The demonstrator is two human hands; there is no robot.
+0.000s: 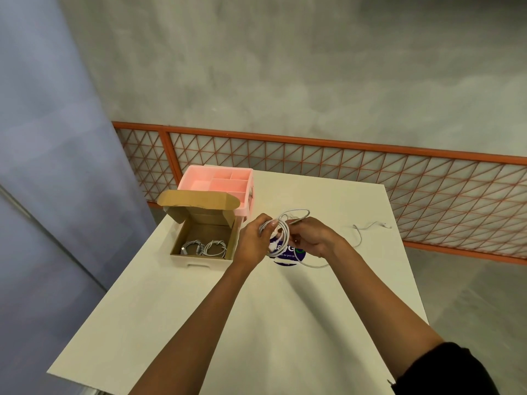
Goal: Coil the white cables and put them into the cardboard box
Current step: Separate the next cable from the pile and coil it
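From the head camera, both bare hands are raised above the middle of a white table (285, 323). The left hand (253, 240) pinches a bundle of loops of a white cable (281, 233), its fingers closed around the left side of the coil. The right hand (312, 238) grips the same cable on the coil's right side, fingers curled around a strand near the top loop. A loose tail of this cable hangs down and curves along the table just near of the hands, over a round dark blue sticker (289, 256) with white lettering that lies flat on the tabletop beneath them.

To the left of the hands sits an open cardboard box (182, 242), its lid flap standing up at the far side. Inside it lie two coiled cables (204, 248), side by side on the box floor. Just beyond the box, touching its raised flap, stands a pink organiser tray (248, 208) with several compartments.

To the right, well apart from the hands, another white cable (368, 226) lies uncoiled on the table near its right edge. Beyond the table runs an orange mesh fence (342, 163) before a grey wall.
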